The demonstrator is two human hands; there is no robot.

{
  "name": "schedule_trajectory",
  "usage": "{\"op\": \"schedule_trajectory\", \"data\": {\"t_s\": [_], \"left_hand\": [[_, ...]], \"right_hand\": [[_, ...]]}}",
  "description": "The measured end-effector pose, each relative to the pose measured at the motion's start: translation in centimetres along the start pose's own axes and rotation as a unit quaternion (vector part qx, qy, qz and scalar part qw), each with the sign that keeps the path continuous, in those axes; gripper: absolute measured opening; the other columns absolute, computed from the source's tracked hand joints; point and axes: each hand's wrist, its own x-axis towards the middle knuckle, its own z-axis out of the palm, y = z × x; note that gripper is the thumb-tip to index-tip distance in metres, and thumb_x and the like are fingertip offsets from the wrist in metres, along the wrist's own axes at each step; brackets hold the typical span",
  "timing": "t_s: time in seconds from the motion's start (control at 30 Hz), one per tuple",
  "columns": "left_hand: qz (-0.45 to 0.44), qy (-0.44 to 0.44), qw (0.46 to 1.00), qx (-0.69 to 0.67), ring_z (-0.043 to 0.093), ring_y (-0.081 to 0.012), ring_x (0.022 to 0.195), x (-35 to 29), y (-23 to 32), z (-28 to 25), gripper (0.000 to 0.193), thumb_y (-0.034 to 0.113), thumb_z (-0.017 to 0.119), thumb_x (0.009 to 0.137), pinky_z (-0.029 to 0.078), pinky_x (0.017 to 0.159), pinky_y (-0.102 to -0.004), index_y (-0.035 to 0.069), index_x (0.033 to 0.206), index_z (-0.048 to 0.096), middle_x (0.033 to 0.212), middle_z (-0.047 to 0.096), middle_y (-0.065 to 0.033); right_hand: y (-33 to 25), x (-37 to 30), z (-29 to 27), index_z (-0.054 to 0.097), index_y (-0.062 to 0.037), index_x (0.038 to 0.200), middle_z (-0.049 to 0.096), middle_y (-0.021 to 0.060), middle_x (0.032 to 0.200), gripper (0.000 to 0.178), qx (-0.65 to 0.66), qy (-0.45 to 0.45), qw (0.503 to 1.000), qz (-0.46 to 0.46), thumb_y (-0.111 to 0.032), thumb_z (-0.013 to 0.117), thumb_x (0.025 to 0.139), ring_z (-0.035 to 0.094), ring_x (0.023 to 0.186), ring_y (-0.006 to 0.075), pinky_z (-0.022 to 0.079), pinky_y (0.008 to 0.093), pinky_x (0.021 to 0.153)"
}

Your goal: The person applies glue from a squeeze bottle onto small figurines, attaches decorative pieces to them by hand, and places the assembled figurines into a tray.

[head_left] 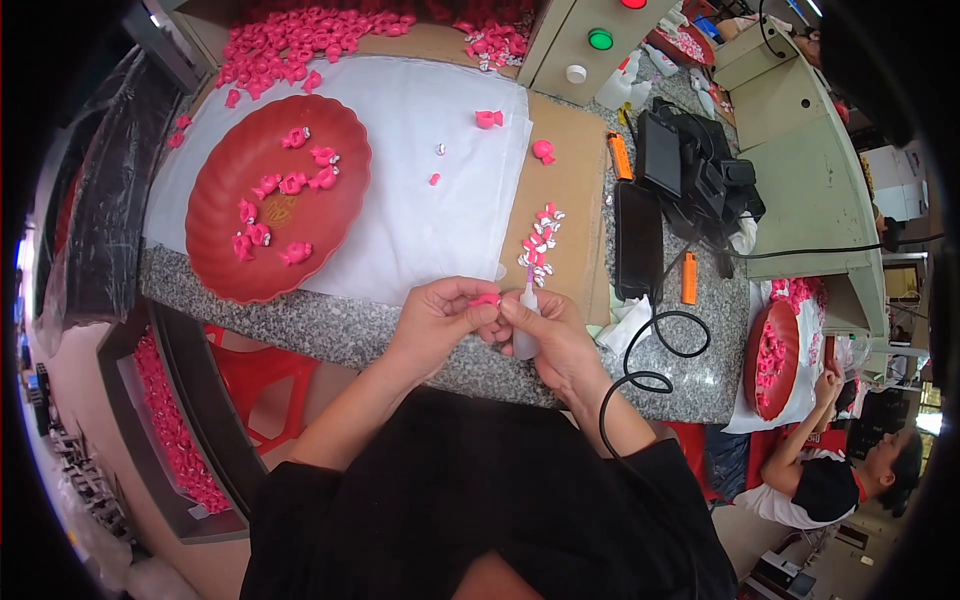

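Note:
My left hand (440,322) is closed in a pinch on a small pink plastic piece (487,299) at the table's front edge. Right beside it, my right hand (562,345) is wrapped round a small translucent squeeze bottle (526,338) with a thin nozzle pointing up. The two hands' fingertips come close together at the pink piece; whether they touch I cannot tell. Just beyond the nozzle, several small pink and white parts (541,240) lie in a strip on brown cardboard (575,200). To the left, a red scalloped plate (222,150) bears several pink pieces with white-and-silvery ends.
White cloth (420,220) covers the middle of the granite table, with a few loose pink parts. A heap of pink pieces (290,40) fills the back. On the right are orange lighters (619,156), a black phone-like slab (638,240) and a looping black cable (640,380). Another person (830,480) works at far right.

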Motion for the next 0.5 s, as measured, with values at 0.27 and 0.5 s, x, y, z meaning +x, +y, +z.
{"op": "schedule_trajectory", "data": {"t_s": [0.27, 0.5], "left_hand": [[-0.033, 0.006, 0.999, -0.033, 0.055, -0.0120, 0.070, -0.6, 1.2, 0.4, 0.030, 0.010, 0.054, 0.082, 0.047, 0.059, -0.0215, -0.004, 0.109, 0.048, 0.089, 0.057, -0.0095], [-0.067, -0.031, 0.988, -0.133, 0.056, -0.0128, 0.069, -1.1, 2.3, -1.0, 0.036, 0.020, 0.044, 0.089, 0.047, 0.056, -0.0230, -0.005, 0.115, 0.042, 0.093, 0.055, -0.0100]], "right_hand": [[-0.2, 0.1, -0.8, 0.056, -0.0027, 0.083, 0.056, 0.0047, 0.070, 0.023, 0.070, -0.029, 0.997, 0.035, -0.026, 0.056, 0.082, 0.054, 0.059, 0.0121, 0.047, 0.0247, 0.052], [-1.7, -0.1, -2.2, 0.055, 0.0001, 0.086, 0.054, 0.0072, 0.073, 0.023, 0.097, 0.001, 0.995, 0.036, -0.023, 0.051, 0.084, 0.054, 0.063, 0.0163, 0.047, 0.0282, 0.056]]}}
